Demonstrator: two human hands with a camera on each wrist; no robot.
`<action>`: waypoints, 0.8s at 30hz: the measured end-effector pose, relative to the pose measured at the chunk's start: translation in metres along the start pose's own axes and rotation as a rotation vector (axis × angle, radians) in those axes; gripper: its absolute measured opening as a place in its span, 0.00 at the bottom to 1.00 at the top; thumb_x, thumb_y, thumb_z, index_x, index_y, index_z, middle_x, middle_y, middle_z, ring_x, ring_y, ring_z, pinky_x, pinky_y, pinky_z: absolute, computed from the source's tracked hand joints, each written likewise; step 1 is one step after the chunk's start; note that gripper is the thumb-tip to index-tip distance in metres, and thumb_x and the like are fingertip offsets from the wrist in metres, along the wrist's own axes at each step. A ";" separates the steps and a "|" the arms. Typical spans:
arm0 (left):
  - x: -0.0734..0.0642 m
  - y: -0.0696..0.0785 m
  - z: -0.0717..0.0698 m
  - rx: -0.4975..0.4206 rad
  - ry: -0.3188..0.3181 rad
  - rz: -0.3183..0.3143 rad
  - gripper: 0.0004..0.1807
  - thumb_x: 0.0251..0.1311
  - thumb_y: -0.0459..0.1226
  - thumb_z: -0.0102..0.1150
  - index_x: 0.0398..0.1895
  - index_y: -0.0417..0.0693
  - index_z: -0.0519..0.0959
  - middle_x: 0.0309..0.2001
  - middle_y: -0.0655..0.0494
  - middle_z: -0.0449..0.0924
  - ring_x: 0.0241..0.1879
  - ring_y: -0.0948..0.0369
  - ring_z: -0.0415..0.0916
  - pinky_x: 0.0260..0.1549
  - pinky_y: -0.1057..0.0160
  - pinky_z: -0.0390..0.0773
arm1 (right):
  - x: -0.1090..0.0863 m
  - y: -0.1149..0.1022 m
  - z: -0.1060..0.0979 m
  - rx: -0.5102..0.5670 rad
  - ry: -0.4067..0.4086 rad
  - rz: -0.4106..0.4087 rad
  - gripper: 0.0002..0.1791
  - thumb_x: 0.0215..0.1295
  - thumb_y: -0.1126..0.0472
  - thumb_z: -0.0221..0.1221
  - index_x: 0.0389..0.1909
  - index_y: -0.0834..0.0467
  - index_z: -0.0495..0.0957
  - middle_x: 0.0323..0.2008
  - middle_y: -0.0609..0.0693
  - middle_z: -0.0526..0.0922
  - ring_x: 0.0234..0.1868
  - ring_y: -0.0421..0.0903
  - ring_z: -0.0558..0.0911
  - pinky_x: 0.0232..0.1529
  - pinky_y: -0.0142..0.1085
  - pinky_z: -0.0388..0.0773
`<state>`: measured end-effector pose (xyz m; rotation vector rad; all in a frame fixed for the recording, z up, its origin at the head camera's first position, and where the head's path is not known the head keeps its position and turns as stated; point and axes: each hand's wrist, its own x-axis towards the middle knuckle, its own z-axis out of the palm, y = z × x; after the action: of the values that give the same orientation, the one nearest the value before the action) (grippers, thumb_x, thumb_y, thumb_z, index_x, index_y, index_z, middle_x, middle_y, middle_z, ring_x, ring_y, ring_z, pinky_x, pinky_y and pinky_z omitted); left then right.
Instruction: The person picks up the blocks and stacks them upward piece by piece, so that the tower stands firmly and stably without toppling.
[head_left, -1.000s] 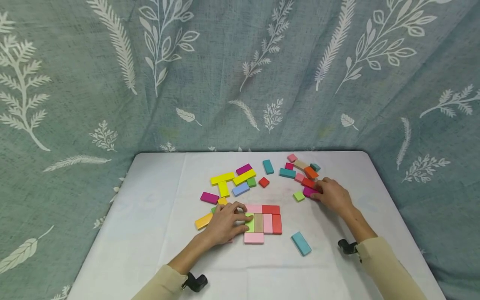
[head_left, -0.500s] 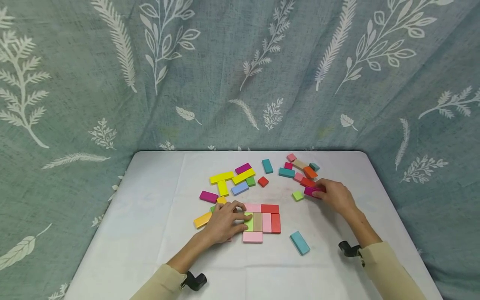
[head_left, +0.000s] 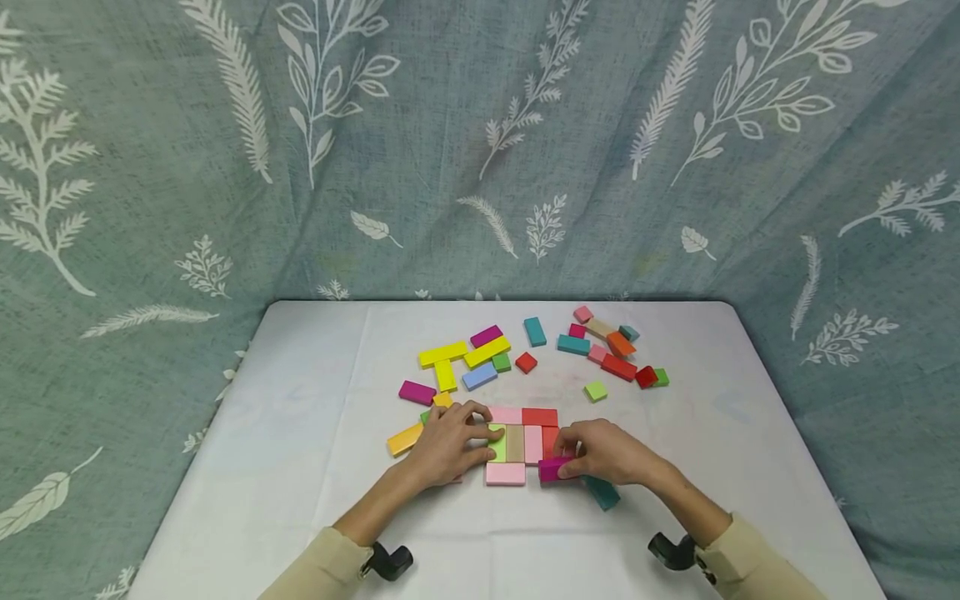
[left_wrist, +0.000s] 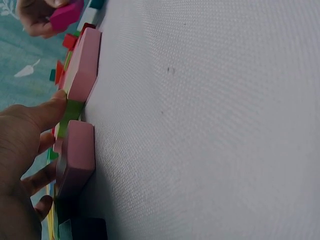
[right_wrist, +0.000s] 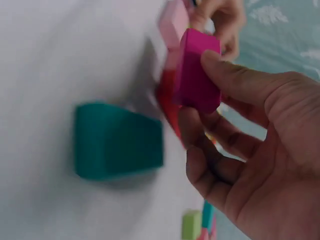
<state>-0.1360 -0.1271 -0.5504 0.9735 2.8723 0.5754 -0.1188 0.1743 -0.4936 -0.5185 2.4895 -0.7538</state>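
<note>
A magenta block (head_left: 552,470) is pinched between the thumb and fingers of my right hand (head_left: 611,454), just off the lower right corner of a flat block layout. My left hand (head_left: 450,442) rests at the layout's left side, its spread fingertips touching the lime green block (head_left: 497,446). Beside that stand a tan block (head_left: 515,444), a pink block (head_left: 533,444) and a red block, partly hidden by my right hand. Another pink block (head_left: 506,475) lies along the near edge. A teal block (right_wrist: 120,142) lies under my right hand, apart from it.
Loose blocks lie beyond the layout: several yellow blocks (head_left: 444,354), a blue block (head_left: 480,377) and magenta ones at the left. A second cluster, with a red block (head_left: 618,367) and an orange block (head_left: 620,345), lies at the back right. A patterned curtain (head_left: 480,150) hangs behind the table.
My right hand has picked up the magenta block from the right cluster and carried it left and nearer, uncovering dark red and green blocks there. My left hand has stayed put.
</note>
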 end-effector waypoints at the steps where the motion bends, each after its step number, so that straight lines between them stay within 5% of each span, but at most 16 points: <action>1: 0.000 0.000 -0.001 0.002 0.001 0.000 0.22 0.62 0.58 0.64 0.58 0.72 0.83 0.57 0.65 0.74 0.56 0.61 0.70 0.48 0.53 0.61 | 0.001 -0.001 0.004 -0.010 -0.003 -0.002 0.14 0.54 0.53 0.75 0.41 0.44 0.84 0.33 0.38 0.79 0.38 0.41 0.76 0.37 0.34 0.78; 8: 0.000 0.000 -0.003 -0.002 0.001 -0.008 0.22 0.61 0.57 0.65 0.58 0.71 0.83 0.57 0.64 0.75 0.57 0.61 0.70 0.49 0.53 0.62 | 0.008 -0.006 0.021 -0.082 0.053 0.041 0.16 0.51 0.53 0.77 0.37 0.47 0.81 0.30 0.40 0.75 0.34 0.40 0.74 0.35 0.32 0.76; 24: -0.003 0.002 -0.001 -0.030 0.011 -0.006 0.21 0.60 0.56 0.67 0.57 0.69 0.84 0.56 0.64 0.74 0.55 0.60 0.70 0.49 0.51 0.60 | 0.013 -0.011 0.032 -0.036 0.087 0.075 0.14 0.52 0.53 0.76 0.31 0.46 0.79 0.26 0.42 0.73 0.31 0.40 0.73 0.30 0.32 0.73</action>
<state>-0.1325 -0.1280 -0.5485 0.9602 2.8664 0.6228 -0.1096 0.1464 -0.5152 -0.4103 2.5919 -0.7177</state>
